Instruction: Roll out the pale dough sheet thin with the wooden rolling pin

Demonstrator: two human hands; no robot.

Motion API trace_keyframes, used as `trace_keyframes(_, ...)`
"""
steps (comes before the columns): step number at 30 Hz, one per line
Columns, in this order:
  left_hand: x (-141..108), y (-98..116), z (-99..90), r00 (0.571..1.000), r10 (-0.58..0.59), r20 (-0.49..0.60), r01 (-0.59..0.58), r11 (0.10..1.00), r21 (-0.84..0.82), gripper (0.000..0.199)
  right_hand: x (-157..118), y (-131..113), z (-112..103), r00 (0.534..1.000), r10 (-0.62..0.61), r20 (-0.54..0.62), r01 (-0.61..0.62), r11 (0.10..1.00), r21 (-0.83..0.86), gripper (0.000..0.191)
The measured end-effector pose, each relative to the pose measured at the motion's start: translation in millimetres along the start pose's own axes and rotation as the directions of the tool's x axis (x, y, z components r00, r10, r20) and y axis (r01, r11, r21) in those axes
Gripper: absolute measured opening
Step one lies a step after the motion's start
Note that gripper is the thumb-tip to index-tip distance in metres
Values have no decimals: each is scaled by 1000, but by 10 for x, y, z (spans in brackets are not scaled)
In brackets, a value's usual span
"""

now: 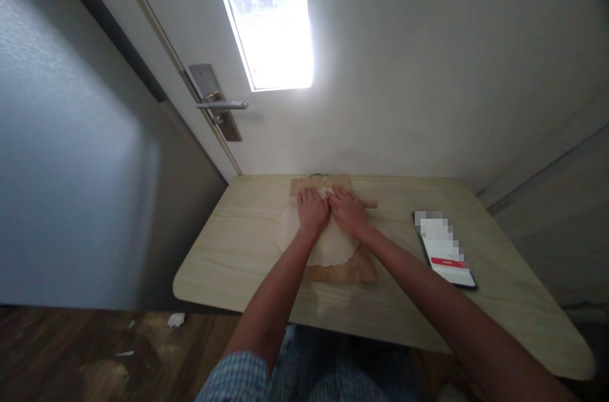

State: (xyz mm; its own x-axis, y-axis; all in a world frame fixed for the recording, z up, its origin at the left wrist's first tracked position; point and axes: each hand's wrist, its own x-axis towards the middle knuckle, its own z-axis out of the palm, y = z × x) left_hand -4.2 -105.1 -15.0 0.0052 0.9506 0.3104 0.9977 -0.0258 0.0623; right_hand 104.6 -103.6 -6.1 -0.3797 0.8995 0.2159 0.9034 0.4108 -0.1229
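Note:
A pale, thin sheet of dough (330, 250) lies over a wooden board (349, 272), overhanging its left side. Across the board's far part runs a wooden rolling pin, its right end (370, 204) sticking out beyond my right hand (347, 210). My left hand (313, 210) rests beside it, close to the right thumb. Both hands lie palm down over the pin and dough, fingers stretched forward and not wrapped round anything. Most of the pin is hidden beneath the hands and dough.
The board sits on a light wooden table (228, 250) against a pale door with a metal handle (223, 105). A phone (442, 246), its screen partly pixelated, lies to the right. White scraps (176, 319) are on the floor at lower left.

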Motion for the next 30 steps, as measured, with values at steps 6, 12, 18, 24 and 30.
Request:
trace_keyframes(6,188,26,68,999,-37,-11,37,999,-10,47,185,43,64,998,61,-21,-61,998,-13,42)
trace_keyframes(12,420,29,98,1000,2,-5,-2,1000,-21,43,393,116,93,994,105,-15,-106,994,-38,44)
trace_keyframes(18,654,51,121,999,-24,44,26,998,-50,44,628,202,57,989,146,35,-145,989,-37,46)
trace_keyframes(24,880,71,134,988,-43,150,48,998,-35,46,863,297,68,978,185,93,-181,982,-47,46)
trace_keyframes(30,1075,67,248,981,-73,182,88,993,-79,47,1058,386,120,976,193,102,-191,981,-35,42)
